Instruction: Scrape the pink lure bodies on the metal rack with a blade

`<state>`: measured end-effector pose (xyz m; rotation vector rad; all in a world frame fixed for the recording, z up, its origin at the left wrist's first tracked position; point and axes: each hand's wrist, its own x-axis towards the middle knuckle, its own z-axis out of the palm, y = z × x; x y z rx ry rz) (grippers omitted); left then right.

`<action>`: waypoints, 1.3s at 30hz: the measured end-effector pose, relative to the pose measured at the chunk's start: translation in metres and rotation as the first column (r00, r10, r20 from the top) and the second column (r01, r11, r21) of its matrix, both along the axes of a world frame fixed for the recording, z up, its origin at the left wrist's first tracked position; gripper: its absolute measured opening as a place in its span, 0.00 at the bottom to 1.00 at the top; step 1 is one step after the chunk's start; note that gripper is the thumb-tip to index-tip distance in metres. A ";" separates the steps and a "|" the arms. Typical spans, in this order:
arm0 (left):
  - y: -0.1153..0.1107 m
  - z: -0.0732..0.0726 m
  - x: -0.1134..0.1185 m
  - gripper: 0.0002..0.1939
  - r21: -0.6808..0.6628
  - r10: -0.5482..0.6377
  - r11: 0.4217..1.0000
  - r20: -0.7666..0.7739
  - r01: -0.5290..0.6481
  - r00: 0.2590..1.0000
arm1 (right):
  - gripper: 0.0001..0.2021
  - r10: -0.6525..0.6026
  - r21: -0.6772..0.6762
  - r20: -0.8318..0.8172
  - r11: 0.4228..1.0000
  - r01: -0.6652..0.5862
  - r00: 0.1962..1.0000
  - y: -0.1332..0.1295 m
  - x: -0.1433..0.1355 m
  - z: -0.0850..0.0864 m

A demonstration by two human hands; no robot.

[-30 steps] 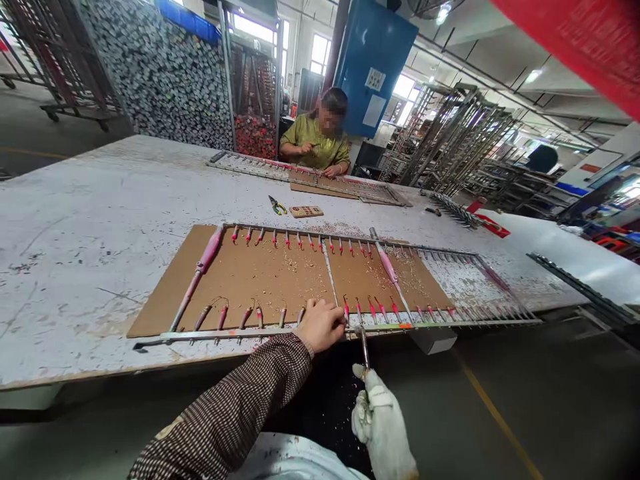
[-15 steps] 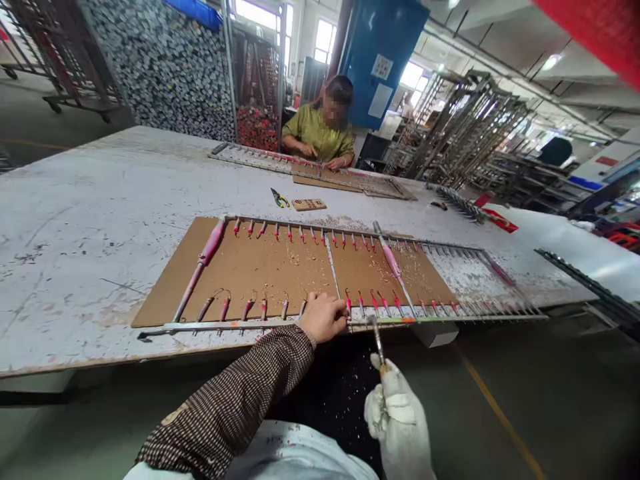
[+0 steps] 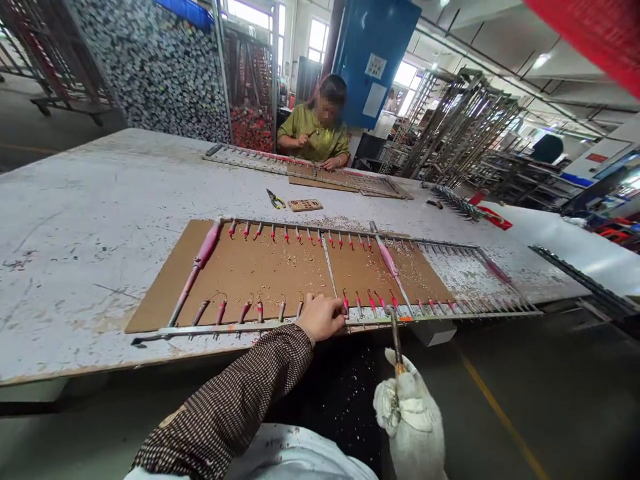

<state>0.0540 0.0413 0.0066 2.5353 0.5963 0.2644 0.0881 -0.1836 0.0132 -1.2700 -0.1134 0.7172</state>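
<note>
A: Where's the metal rack point(image 3: 387, 259)?

B: Flat on the tabletop point(image 3: 75, 233), nr the front edge, mostly over two cardboard sheets point(image 3: 250, 267). R end runs past them.

A: L hand point(image 3: 321, 317)?

B: Bare, checked sleeve point(image 3: 235, 393). Grip's clamped on the rack's near rail point(image 3: 200, 330), fingers folded over, just L of some pink-coated hooks point(image 3: 371, 303).

A: And R hand point(image 3: 413, 407)?

B: White glove, below the rail. Grip's closed round the handle of a metal-shafted tool point(image 3: 397, 337), thumb up alongside. Tool's near-upright, tip at the rail by an orange mark point(image 3: 404, 319); can't tell if it's touching.

A: Hooks both sides?

B: Yep, rows on both long rails, pointing in. Pink-coated crossbars btwn. Pale flecks point(image 3: 295, 258) all over the cardboard, more on the dark cloth point(image 3: 350, 400) below.

A: Anything past the rack?

B: Pliers w/ yellow-and-black handles point(image 3: 275, 199), just beside a flat wooden block point(image 3: 305, 205) w/ markings. Co-worker point(image 3: 315, 133) in a yellow-green top sits opp., one hand raised, other at a second rack point(image 3: 250, 159).
</note>
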 end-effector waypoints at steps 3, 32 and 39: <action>0.000 0.000 0.001 0.08 0.000 -0.010 1.000 -0.008 0.010 1.000 | 0.30 0.043 -0.044 0.002 0.998 -0.043 0.999 0.005 0.005 -0.006; -0.002 -0.003 0.004 0.10 0.109 -0.016 0.994 -0.019 0.018 1.000 | 0.28 0.098 -0.140 0.003 0.985 -0.096 0.995 0.007 0.011 -0.003; -0.001 -0.004 0.004 0.10 0.111 -0.007 0.994 -0.008 0.008 1.000 | 0.26 0.053 -0.066 0.030 0.997 -0.051 0.998 0.008 0.007 0.010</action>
